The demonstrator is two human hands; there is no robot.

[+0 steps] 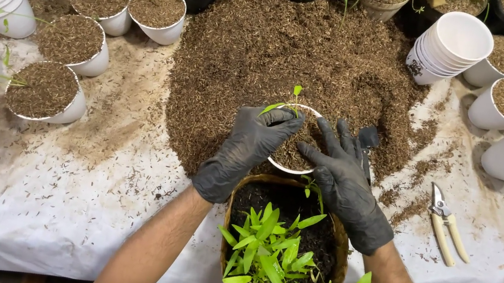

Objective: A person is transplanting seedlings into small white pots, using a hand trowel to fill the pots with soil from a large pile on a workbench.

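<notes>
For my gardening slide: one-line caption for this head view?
Gloved left hand and right hand press soil around a seedling in a white cup.

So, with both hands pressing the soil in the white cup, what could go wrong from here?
1. The left hand presses right beside the small seedling in the white cup; its thin stem may bend or snap.
2. The cup stands at the edge of the loose soil heap, so it may tip under uneven pressure from the right hand.
3. The basket of seedlings sits under the forearms and may get crushed.
</notes>
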